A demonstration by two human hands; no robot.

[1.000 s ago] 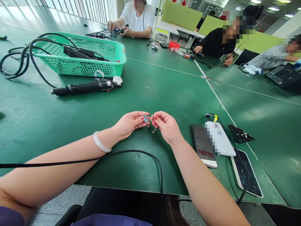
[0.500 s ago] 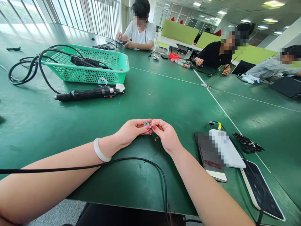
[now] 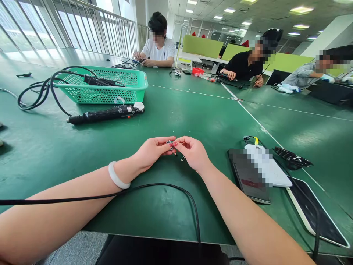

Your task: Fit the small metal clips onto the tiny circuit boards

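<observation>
Close together above the green table (image 3: 165, 206), both hands work on a small electronic part (image 3: 169, 142) with a metallic, patterned surface. My left hand (image 3: 154, 151) grips it between thumb and fingers. The fingertips of my right hand (image 3: 193, 151) are pinched at the part's right side; whatever lies between them is too small to make out. A small flat piece with a light rim (image 3: 182, 159) shows just below the right fingers; whether it is attached cannot be seen.
Ahead on the left are a green plastic basket (image 3: 110, 94) with cables and a black electric screwdriver (image 3: 102, 113). On the right lie phones (image 3: 317, 211), a white device (image 3: 275, 173) and sunglasses (image 3: 292, 157). A black cable (image 3: 154, 185) crosses my left forearm. Several people sit beyond.
My view has tilted up slightly. Both hands stay together at the small part, and the right fingertips have shifted a little to the left over it.
</observation>
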